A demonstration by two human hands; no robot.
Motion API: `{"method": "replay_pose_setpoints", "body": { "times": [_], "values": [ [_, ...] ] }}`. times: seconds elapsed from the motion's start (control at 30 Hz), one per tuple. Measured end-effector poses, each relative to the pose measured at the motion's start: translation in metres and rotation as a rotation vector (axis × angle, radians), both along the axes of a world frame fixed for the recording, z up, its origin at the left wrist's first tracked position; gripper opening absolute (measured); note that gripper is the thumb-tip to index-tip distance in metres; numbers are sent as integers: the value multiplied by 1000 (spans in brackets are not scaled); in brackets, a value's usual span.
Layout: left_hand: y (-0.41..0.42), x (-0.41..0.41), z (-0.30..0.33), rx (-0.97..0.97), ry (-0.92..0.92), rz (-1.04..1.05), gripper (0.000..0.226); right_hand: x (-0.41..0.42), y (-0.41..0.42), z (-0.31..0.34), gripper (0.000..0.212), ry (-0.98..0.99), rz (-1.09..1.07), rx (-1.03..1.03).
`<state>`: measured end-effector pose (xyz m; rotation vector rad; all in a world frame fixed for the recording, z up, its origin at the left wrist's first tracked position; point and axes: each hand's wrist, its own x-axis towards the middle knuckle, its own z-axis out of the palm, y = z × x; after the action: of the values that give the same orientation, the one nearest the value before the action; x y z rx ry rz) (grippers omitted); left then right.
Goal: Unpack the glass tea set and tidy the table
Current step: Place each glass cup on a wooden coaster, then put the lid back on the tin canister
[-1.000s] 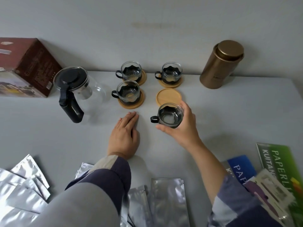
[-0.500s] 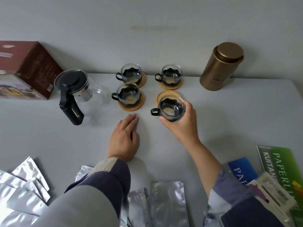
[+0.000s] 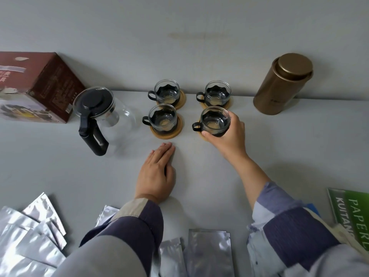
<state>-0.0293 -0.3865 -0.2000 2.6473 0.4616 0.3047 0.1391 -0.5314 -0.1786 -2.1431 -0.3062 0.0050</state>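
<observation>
Right hand (image 3: 227, 136) grips the fourth cup (image 3: 214, 121) around its body — seating it on the coaster (image 3: 202, 134) beneath, completing the square. Left hand (image 3: 157, 172) lies flat, fingers straight, on table (image 3: 60, 166) — likely bracing.

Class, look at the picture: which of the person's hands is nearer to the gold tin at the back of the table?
Right. The right hand grips a glass cup a little left of and in front of the gold tin. The left hand rests flat on the table, farther left and nearer the person.

One head-worn wide-angle camera looks forward and steeply down from close above the bench (image 3: 299, 148), facing the wall (image 3: 179, 27) behind it.
</observation>
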Motion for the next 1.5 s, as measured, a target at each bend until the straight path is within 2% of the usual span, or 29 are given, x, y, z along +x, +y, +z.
{"method": "replay_pose_setpoints", "body": {
  "times": [0.13,0.27,0.33,0.4,0.53,0.63,0.67,0.77,0.83,0.93,1.07,1.17,1.23,1.33,1.5],
  "values": [
    [2,0,0,-3,3,-10,53,-1,0,-3,82,-6,1,-19],
    [1,0,1,5,8,-9,54,-1,-6,5,103,106,49,-44],
    [1,-1,2,-4,12,-9,55,-4,-13,11,107,148,64,-53],
    [0,-2,4,-7,9,-5,55,-6,-24,19,97,171,66,-74],
    [-3,-7,13,30,114,-56,64,-2,-57,44,56,130,75,-185],
    [-7,-10,22,34,168,-50,73,6,-83,73,45,94,94,-243],
    [-11,-8,27,40,130,-29,68,10,-90,83,43,74,102,-256],
    [-31,15,49,101,-118,35,32,29,-107,112,41,6,125,-299],
    [-46,47,68,112,-267,38,21,50,-111,126,41,-54,120,-345],
    [-72,103,93,43,-357,-29,26,84,-110,142,41,-154,98,-496],
    [-116,171,107,-215,-147,-81,60,118,-106,150,45,-158,91,-699],
    [-141,207,103,-284,-2,-90,87,136,-103,146,49,-192,111,-844],
    [-152,227,103,-388,54,-55,96,145,-102,140,50,-215,145,-881],
    [-161,256,102,-519,18,-19,92,157,-103,134,52,-250,175,-850],
    [-162,283,90,-520,-57,-1,78,163,-101,123,52,-367,180,-820]
  ]
}}
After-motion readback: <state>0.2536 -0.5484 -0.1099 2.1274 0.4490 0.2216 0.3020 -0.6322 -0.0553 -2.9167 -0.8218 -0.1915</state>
